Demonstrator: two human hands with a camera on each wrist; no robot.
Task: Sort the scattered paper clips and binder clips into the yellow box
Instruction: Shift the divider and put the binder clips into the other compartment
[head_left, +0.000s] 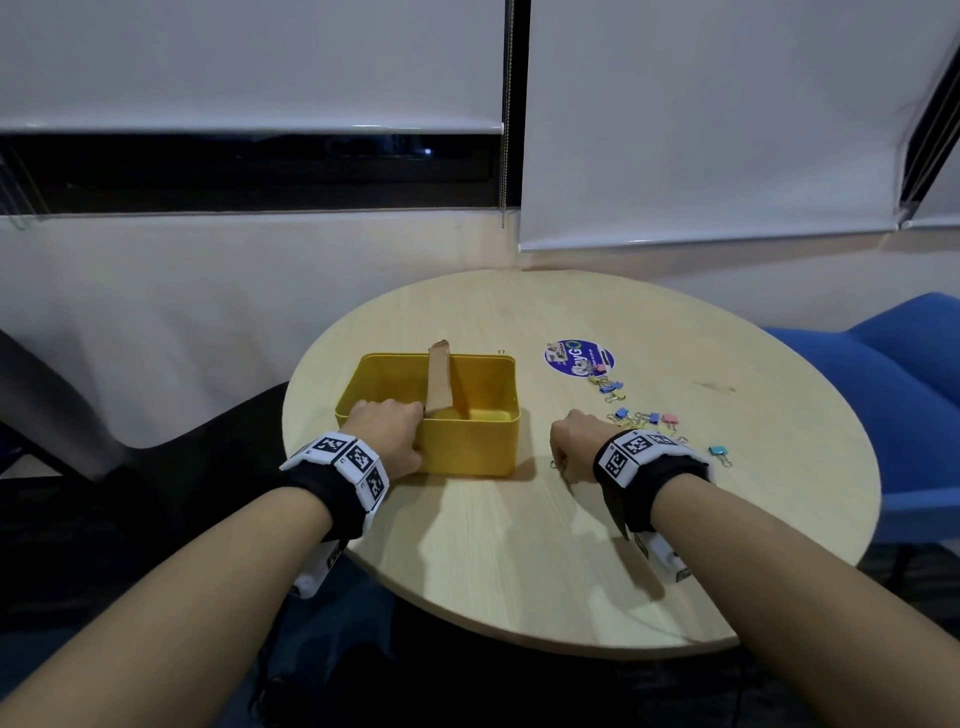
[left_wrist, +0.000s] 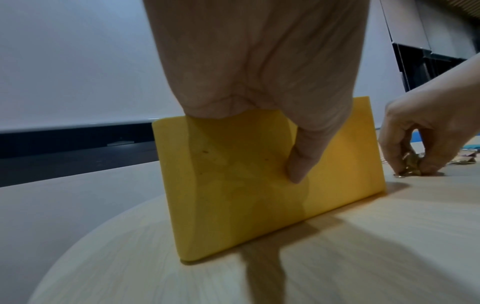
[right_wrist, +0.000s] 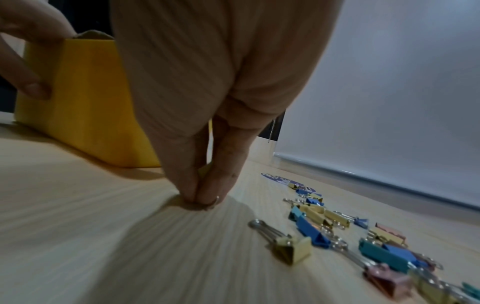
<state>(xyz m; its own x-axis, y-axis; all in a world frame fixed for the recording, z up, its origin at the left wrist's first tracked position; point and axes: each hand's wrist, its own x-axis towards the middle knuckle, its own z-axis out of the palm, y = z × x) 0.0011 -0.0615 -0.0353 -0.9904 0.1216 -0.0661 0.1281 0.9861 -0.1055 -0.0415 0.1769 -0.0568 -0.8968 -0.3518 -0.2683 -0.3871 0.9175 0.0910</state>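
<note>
The yellow box (head_left: 470, 447) stands on the round wooden table (head_left: 519, 561), with a brown cardboard divider (head_left: 439, 382) leaning inside it. My left hand (head_left: 397, 426) grips the box's near left corner: its thumb (left_wrist: 298, 162) presses the outer wall and the fingers go over the rim. My right hand (head_left: 565, 462) is fingertips-down on the table just right of the box, pinching a gold binder clip (left_wrist: 411, 170) whose wire loop (right_wrist: 217, 200) pokes out. Several coloured binder clips (head_left: 644, 417) lie scattered further right, close beside the hand in the right wrist view (right_wrist: 311, 226).
A round blue sticker (head_left: 579, 357) lies behind the clips. One small clip (head_left: 501, 352) sits behind the box. A teal clip (head_left: 719, 451) lies apart at the right. A blue chair (head_left: 909, 395) stands right of the table, a dark chair (head_left: 78, 415) left.
</note>
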